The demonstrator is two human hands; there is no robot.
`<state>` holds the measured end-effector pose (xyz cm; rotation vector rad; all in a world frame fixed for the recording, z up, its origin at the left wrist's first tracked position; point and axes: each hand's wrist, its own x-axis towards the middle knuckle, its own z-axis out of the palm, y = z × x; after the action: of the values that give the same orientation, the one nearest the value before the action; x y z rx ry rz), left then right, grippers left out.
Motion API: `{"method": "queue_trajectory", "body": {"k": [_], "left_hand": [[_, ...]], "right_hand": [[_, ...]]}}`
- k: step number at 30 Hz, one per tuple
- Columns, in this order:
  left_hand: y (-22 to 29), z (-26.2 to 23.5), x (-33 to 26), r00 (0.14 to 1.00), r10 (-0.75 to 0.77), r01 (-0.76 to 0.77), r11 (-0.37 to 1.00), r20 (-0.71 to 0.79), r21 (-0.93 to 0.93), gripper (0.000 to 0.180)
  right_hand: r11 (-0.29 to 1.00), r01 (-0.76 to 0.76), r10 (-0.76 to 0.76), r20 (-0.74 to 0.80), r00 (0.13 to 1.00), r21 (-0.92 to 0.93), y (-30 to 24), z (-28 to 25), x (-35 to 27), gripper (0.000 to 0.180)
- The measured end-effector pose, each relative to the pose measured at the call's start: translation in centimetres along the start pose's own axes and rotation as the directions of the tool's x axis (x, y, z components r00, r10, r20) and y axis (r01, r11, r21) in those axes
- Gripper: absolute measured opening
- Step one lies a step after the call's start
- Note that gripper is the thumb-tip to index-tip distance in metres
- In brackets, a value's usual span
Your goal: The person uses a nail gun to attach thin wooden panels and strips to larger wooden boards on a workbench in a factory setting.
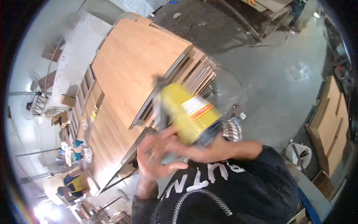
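Note:
A yellow power tool point(186, 114) with a grey metal end and a dark rear part is blurred by motion, so its exact kind is unclear. My right hand point(207, 149) grips it at the dark rear end. Just below the tool is my left hand point(156, 151), thumb held apart from the fingers. Its fingertips reach the tool's underside and overlap my right hand, so whether they press on it is unclear. Beyond the tool's metal end lies the corner of a large wooden panel point(138, 56), the top one of a stack.
More panels point(108, 138) lie to the left. Sawn boards point(201, 76) show at the stack's end. A white bucket point(299, 155) and a leaning wooden panel point(330, 119) stand at the right. Another person point(76, 184) is at the far lower left.

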<state>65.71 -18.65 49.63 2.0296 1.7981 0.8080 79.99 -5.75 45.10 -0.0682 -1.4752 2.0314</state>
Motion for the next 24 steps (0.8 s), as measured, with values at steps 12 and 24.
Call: {"method": "queue_trajectory", "body": {"k": [12, 24], "left_hand": [[-13.4, 5.3, 13.6, 0.94, -0.319, 0.269, 0.471, -0.122, 0.84, 0.062], [-9.9, 6.2, 12.0, 0.969, -0.241, 0.047, 0.378, 0.049, 0.925, 0.054]], "right_hand": [[0.994, -0.096, -0.009, -0.941, 0.338, -0.044, 1.0, -26.2, -11.4, 0.036], [0.952, -0.251, 0.296, -0.727, 0.62, 0.174, 3.5, -29.7, -9.0, 0.024]]}}
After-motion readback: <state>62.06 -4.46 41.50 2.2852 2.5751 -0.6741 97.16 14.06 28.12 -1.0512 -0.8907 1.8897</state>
